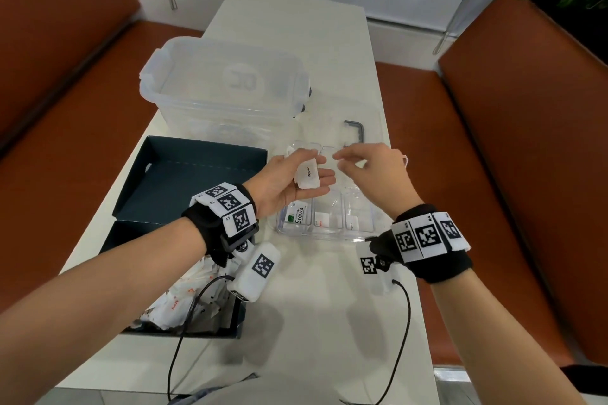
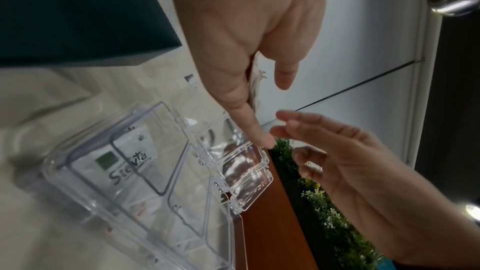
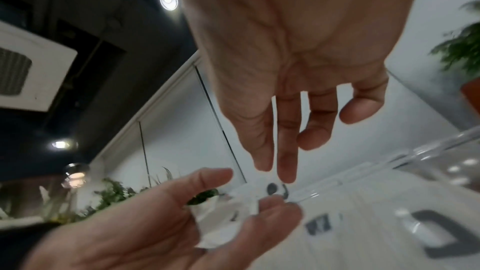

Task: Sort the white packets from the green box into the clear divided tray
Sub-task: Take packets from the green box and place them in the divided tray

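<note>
- Packet (image 1: 307, 175), white, soft crinkled paper with tiny dark print, lies across the left hand (image 1: 289, 179), which is palm up above the tray; thumb and fingers curl round its edges.
- Tray (image 1: 371, 212), clear hard plastic, divided; near row holds 3 packets, 1 per compartment, the left one printed "Stevia" (image 1: 300, 217).
- Right hand (image 1: 371, 171) hovers just beside the packet, fingers relaxed and slightly apart, holding nothing.
- Green box (image 1: 230, 327), dark card, at near left, holds a heap of white packets; its lid (image 1: 197, 174) lies open behind.
- Clear tub (image 1: 223, 89) with clip lid stands behind on the white table (image 1: 329, 306).
</note>
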A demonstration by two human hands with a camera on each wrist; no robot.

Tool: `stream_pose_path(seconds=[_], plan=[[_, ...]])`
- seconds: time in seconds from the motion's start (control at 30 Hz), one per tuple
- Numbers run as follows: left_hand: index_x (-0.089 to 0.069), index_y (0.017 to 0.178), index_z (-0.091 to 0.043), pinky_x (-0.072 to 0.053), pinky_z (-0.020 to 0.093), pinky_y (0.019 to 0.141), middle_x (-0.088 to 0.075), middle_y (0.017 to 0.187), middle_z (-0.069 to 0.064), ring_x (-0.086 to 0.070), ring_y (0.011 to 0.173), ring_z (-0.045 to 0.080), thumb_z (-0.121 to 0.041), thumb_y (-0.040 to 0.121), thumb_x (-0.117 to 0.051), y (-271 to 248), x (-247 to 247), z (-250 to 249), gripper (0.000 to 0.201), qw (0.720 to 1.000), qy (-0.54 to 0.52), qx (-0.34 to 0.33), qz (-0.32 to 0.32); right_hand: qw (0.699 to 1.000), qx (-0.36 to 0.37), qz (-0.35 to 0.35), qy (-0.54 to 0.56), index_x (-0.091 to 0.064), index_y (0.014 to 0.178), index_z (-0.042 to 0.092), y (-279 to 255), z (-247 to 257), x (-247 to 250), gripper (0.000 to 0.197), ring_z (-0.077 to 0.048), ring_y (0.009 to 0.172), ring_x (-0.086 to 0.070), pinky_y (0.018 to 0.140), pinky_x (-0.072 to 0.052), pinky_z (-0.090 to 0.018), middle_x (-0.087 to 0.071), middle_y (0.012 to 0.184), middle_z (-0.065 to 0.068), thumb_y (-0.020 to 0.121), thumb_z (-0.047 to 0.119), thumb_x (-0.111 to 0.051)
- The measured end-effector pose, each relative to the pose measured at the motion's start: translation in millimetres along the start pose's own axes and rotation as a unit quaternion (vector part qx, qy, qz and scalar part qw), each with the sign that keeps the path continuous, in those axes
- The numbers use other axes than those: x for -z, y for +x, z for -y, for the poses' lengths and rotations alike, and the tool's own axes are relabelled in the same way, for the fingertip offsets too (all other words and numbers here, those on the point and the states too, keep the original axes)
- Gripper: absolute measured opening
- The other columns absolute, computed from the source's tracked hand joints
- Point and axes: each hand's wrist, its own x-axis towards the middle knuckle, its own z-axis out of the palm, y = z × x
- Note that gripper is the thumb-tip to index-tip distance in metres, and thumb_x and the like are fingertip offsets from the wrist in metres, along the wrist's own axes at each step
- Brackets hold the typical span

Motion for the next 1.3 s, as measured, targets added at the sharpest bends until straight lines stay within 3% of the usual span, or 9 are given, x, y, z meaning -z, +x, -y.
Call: stream_pose_path(seconds=[0.07,0.13,0.3,0.37,0.47,0.63,0.97,1.17,1.3], plan=[[-0.057,0.115,0.001,-0.059,0.038,0.080,-0.069,0.110,0.020,-0.070,0.098,0.030,-0.021,0.097,-0.049,-2.3,-0.6,-2.0,0.030,0.999,-0.040,0.012,0.026,0.998,0.011,0.018,0.055,-0.068,0.108,0.029,0.8,10.3,-5.8,0.021,0.015,0.059,-0.049,0.060,-0.034,-0.004,-0.069,0.090,0.009,0.086,0.030,-0.066],[-0.056,0.112,-0.001,-0.058,0.041,0.082,-0.070,0.108,0.016,-0.070,0.094,0.028,-0.013,0.096,-0.041,-5.3,-1.3,-3.6,0.025,0.995,-0.073,0.012,0.060,0.997,0.005,0.050,0.066,-0.063,0.117,0.029,1.3,15.0,-13.3,0.036,0.011,0.066,-0.049,0.058,-0.034,-0.002,-0.064,0.094,0.008,0.082,0.034,-0.071],[-0.054,0.123,0.003,-0.058,0.041,0.085,-0.066,0.121,0.019,-0.068,0.104,0.030,0.007,0.090,-0.031,-7.0,-0.2,-4.7,0.040,0.997,-0.042,0.010,0.062,0.993,-0.019,0.044,0.104,-0.066,0.098,0.016,8.2,11.8,-18.8,0.024,0.002,0.068,-0.053,0.059,-0.039,-0.006,-0.063,0.087,0.004,0.076,0.020,-0.078],[-0.056,0.118,0.001,-0.058,0.040,0.084,-0.064,0.121,0.023,-0.067,0.105,0.034,0.010,0.092,-0.037,-6.5,1.8,-4.9,0.034,0.999,-0.016,0.006,0.045,0.989,-0.041,0.036,0.135,-0.068,0.094,0.015,10.4,6.8,-16.3,0.012,-0.007,0.064,-0.059,0.063,-0.047,-0.015,-0.068,0.084,-0.003,0.082,0.016,-0.072],[-0.058,0.116,-0.001,-0.060,0.039,0.080,-0.064,0.118,0.024,-0.066,0.106,0.037,0.011,0.094,-0.045,-7.2,3.5,-4.3,0.028,1.000,0.011,-0.006,0.029,0.981,-0.072,0.025,0.178,-0.070,0.094,0.014,10.3,-2.4,-10.0,0.007,-0.008,0.058,-0.062,0.061,-0.053,-0.025,-0.068,0.076,0.000,0.089,0.015,-0.065],[-0.059,0.123,0.000,-0.059,0.037,0.079,-0.065,0.119,0.022,-0.065,0.104,0.035,0.008,0.094,-0.051,-9.1,3.9,-2.0,0.031,0.999,0.026,-0.023,0.031,0.965,-0.096,0.010,0.243,-0.070,0.082,0.024,8.3,-11.4,-2.6,0.016,-0.008,0.058,-0.063,0.061,-0.054,-0.022,-0.069,0.071,-0.005,0.088,0.010,-0.066],[-0.062,0.114,0.000,-0.060,0.032,0.076,-0.069,0.106,0.017,-0.070,0.092,0.026,0.006,0.091,-0.057,-2.6,3.1,3.2,0.024,0.998,0.018,-0.063,0.005,0.952,-0.120,-0.050,0.277,-0.074,0.095,0.009,3.8,-14.8,-0.8,0.012,-0.007,0.057,-0.064,0.060,-0.056,-0.020,-0.069,0.068,-0.007,0.085,0.007,-0.069],[-0.060,0.120,0.003,-0.059,0.035,0.082,-0.065,0.117,0.023,-0.065,0.105,0.033,0.005,0.090,-0.059,-2.4,-1.1,7.4,0.030,0.997,0.035,-0.063,0.002,0.955,-0.106,-0.052,0.273,-0.072,0.082,0.021,0.0,-7.2,-12.5,0.012,-0.010,0.060,-0.069,0.060,-0.057,-0.022,-0.071,0.063,-0.001,0.082,0.009,-0.070],[-0.057,0.122,0.006,-0.059,0.035,0.082,-0.064,0.119,0.024,-0.065,0.106,0.034,0.009,0.089,-0.059,-1.9,-2.4,7.4,0.033,0.997,0.042,-0.069,0.000,0.955,-0.114,-0.052,0.267,-0.072,0.083,0.019,-0.3,-7.2,-15.6,0.008,-0.015,0.061,-0.071,0.063,-0.059,-0.027,-0.072,0.063,-0.002,0.081,0.011,-0.072]])
